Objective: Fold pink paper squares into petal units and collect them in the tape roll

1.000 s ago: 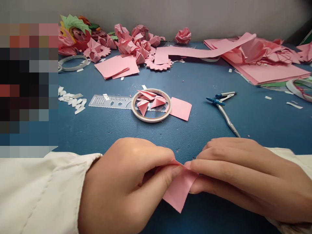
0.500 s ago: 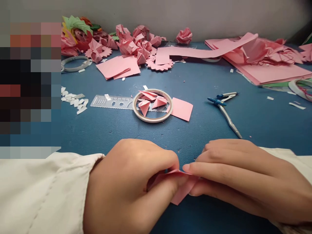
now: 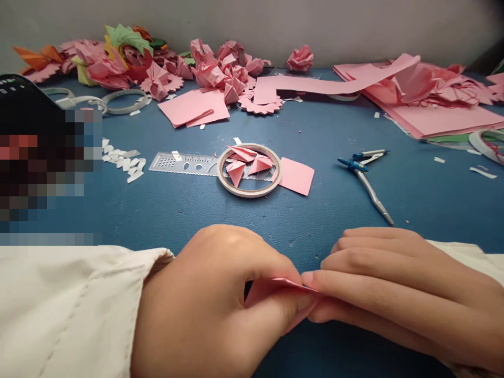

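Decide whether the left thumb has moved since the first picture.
Yes: judged against the tape ring, the left thumb has shifted rightward and lower in the view.

Your left hand [image 3: 220, 302] hides much of the paper [image 3: 268, 289]; pixelation masks part of a phone [image 3: 25, 102] cropped at left, the right edge cuts a tape roll [image 3: 475, 140], and markings on the ruler [image 3: 164, 164] are too small to read.

Cream sleeves [image 3: 71, 315], the left visibly stitched
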Action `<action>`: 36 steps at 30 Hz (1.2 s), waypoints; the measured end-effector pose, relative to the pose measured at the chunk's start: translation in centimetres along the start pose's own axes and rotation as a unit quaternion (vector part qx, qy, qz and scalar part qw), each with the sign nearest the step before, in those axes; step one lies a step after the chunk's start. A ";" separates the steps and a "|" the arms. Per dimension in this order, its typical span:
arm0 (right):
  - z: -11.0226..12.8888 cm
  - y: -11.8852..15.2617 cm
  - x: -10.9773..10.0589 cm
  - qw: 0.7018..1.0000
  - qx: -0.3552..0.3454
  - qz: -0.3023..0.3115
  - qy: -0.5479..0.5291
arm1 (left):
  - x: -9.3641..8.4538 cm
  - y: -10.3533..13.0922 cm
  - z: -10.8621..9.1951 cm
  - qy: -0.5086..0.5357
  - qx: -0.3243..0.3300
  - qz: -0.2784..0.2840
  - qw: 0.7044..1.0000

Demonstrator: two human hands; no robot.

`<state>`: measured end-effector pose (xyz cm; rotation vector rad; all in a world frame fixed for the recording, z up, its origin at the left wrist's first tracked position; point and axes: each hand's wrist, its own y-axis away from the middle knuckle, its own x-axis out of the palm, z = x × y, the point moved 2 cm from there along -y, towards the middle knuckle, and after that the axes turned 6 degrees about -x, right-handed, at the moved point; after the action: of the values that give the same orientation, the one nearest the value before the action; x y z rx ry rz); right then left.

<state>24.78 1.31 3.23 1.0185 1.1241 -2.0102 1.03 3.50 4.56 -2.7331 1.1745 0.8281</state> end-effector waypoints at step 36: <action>0.3 2.8 1.0 0.997 0.026 -0.001 0.075 | -0.1 0.0 -0.1 0.060 -0.048 -0.008 0.997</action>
<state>26.38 -0.32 1.34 1.2122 1.1536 -2.0012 1.00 3.52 4.67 -2.9018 1.1615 0.7473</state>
